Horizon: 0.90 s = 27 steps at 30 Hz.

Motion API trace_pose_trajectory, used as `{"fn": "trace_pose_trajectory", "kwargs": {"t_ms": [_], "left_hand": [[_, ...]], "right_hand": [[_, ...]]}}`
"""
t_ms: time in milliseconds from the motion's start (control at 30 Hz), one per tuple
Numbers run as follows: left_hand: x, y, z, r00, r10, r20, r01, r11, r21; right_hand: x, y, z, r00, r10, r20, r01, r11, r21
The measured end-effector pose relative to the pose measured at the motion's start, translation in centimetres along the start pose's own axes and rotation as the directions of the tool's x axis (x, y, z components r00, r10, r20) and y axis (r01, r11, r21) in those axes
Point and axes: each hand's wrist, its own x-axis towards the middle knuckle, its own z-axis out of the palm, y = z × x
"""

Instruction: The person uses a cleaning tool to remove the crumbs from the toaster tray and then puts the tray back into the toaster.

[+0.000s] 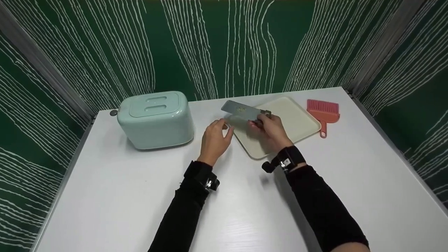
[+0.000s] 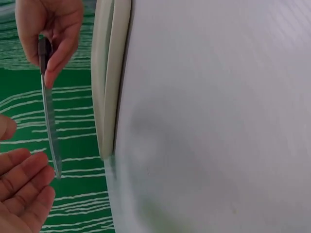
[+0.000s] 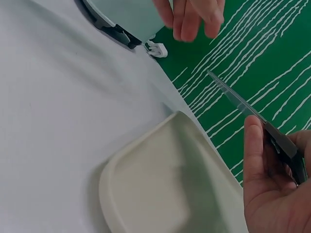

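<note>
My right hand [image 1: 273, 129] grips the dark handle of a cleaver [image 1: 241, 110] with a broad grey blade and a small gold mark. The blade points left, held above the left part of a cream tray [image 1: 297, 119]. In the right wrist view the cleaver [image 3: 238, 101] appears nearly edge-on, its handle between fingers and palm. My left hand [image 1: 215, 140] is near the blade's far end, fingers relaxed and holding nothing. From the left wrist view, the left hand's fingers [image 2: 29, 182] lie close to the cleaver's end [image 2: 52, 131]; whether they touch it I cannot tell.
A mint-green toaster [image 1: 157, 120] with two slots on top stands on the left of the white table [image 1: 231, 210]. Right of the tray lies an orange-red dustpan with a brush [image 1: 322, 113]. Green walls [image 1: 241, 45] with white lines rise behind the table.
</note>
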Motion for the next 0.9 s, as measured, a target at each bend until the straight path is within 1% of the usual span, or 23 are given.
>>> {"fn": "trace_pose_trajectory", "kwargs": {"t_ms": [100,233,333,433,500,600,667,767,800,900], "left_hand": [[0.0,0.7,0.8,1.000,0.005,0.023,-0.003,0.995,-0.095],[0.1,1.6,1.8,0.999,-0.001,0.032,0.007,0.979,-0.205],[0.1,2.3,2.6,0.998,-0.043,0.049,0.055,0.962,-0.269],[0.2,3.0,3.3,0.991,-0.100,0.088,0.123,0.938,-0.323],[0.1,3.4,3.7,0.986,-0.132,0.105,0.161,0.923,-0.348],[0.1,3.9,4.3,0.976,-0.175,0.126,0.211,0.899,-0.383],[0.1,4.2,4.6,0.969,-0.208,0.133,0.245,0.877,-0.412],[0.1,4.4,4.9,0.953,-0.261,0.151,0.302,0.840,-0.451],[0.1,4.5,5.1,0.948,-0.278,0.157,0.320,0.825,-0.466],[0.0,4.8,5.5,0.927,-0.325,0.187,0.374,0.769,-0.518]], "right_hand": [[-0.2,0.1,0.2,1.000,0.010,-0.014,-0.010,1.000,0.017],[-0.4,0.2,0.4,1.000,0.002,-0.021,-0.002,0.999,0.042],[-0.7,0.2,0.6,0.999,-0.010,-0.032,0.012,0.998,0.062],[-0.9,0.3,0.7,0.999,-0.008,-0.045,0.011,0.997,0.081],[-1.0,0.3,0.8,0.998,-0.009,-0.061,0.013,0.998,0.063],[-1.3,0.4,0.8,0.996,-0.020,-0.093,0.021,1.000,0.007],[-1.4,0.4,0.7,0.993,-0.022,-0.115,0.020,1.000,-0.025],[-1.5,0.6,0.7,0.991,-0.016,-0.130,0.011,0.999,-0.042],[-1.5,0.6,0.6,0.991,-0.016,-0.135,0.008,0.998,-0.060],[-1.6,0.8,0.6,0.988,-0.025,-0.151,0.007,0.993,-0.118]]}}
